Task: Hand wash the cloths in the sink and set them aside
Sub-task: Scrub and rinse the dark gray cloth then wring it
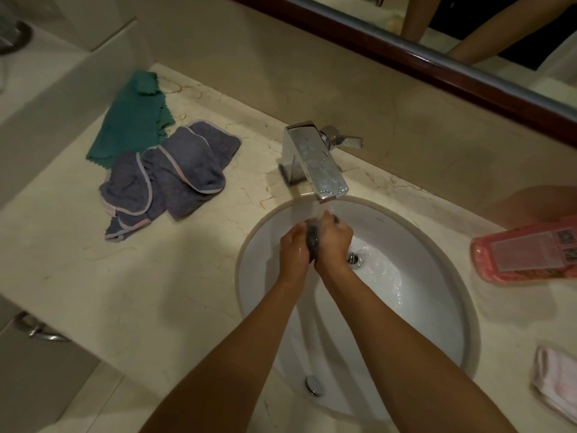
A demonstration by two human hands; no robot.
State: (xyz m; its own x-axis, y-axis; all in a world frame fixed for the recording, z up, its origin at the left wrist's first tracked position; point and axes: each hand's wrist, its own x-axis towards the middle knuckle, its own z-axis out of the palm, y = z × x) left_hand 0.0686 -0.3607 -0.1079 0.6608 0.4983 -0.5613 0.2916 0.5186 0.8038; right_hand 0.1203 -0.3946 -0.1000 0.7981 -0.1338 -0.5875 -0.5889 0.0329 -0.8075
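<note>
A small dark grey cloth, wet and bunched up, is squeezed between my left hand and my right hand over the white sink. Both hands grip it under the water that runs from the chrome tap. Most of the cloth is hidden inside my palms. On the counter to the left lie crumpled purple-grey cloths with pale trim and a green cloth spread flat behind them.
A pink bottle lies on its side on the counter right of the sink. A folded pale pink cloth sits at the right edge. A mirror with a dark frame runs along the back wall. The marble counter extends left.
</note>
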